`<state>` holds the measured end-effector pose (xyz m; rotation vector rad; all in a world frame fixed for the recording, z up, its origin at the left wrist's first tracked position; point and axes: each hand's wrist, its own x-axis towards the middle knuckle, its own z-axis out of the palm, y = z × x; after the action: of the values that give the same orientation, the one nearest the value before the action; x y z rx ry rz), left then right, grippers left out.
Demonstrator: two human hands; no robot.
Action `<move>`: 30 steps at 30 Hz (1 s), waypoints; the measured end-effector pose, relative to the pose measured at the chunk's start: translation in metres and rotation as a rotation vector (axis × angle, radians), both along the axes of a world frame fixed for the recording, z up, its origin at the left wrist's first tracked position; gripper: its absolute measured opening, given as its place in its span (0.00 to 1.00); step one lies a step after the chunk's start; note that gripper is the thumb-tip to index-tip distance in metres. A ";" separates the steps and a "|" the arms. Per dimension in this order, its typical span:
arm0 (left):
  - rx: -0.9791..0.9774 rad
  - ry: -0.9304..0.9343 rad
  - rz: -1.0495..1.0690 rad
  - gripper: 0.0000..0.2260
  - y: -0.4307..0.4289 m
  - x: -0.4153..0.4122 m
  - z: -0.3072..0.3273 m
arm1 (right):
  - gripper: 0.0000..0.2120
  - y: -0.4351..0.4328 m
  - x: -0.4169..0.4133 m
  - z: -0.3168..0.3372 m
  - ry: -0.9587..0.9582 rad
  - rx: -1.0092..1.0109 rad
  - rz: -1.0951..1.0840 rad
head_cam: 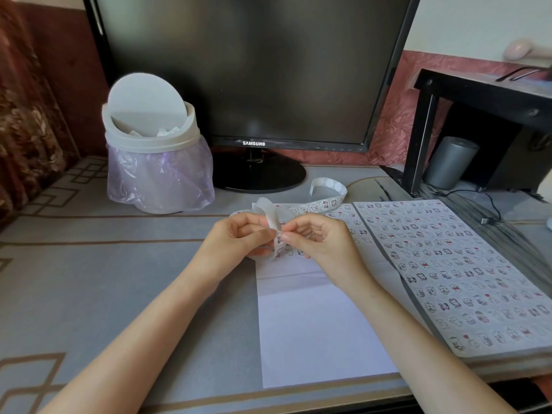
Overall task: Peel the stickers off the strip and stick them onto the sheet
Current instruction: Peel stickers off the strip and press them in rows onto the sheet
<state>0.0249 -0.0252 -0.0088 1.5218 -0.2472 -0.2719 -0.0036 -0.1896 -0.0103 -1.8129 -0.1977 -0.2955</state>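
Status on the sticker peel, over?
Left grip holds strip. Right grip pinches at a sticker on it. Sheet under hands, mostly bare. Nothing in the way.

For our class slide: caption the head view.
Left hand and right hand pinch the sticker strip above the white sheet.

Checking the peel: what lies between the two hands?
The sticker strip, pinched by the left hand and the right hand, as the head view shows.
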 end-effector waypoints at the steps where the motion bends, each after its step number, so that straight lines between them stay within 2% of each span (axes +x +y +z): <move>1: 0.002 0.000 0.001 0.04 0.000 0.000 0.000 | 0.09 0.000 0.000 0.000 0.002 -0.001 -0.002; 7: 0.023 0.015 0.029 0.03 -0.002 0.002 -0.003 | 0.08 -0.001 0.001 -0.002 0.009 -0.029 -0.002; 14: 0.044 0.043 0.050 0.04 -0.001 0.002 -0.004 | 0.03 -0.002 0.001 -0.006 -0.025 -0.140 0.007; 19: 0.047 0.051 0.085 0.05 0.000 0.004 -0.005 | 0.05 -0.004 0.000 -0.001 -0.051 -0.106 0.031; 24: 0.112 0.042 0.109 0.03 0.003 0.007 -0.008 | 0.05 -0.024 -0.001 0.011 0.119 0.043 -0.060; 30: 0.232 -0.018 0.098 0.04 0.002 0.006 -0.011 | 0.01 -0.053 -0.002 0.005 0.401 -0.099 -0.203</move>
<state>0.0309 -0.0231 -0.0202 1.7608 -0.1589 -0.2140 -0.0057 -0.2422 -0.0054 -1.9522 0.2583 -0.0598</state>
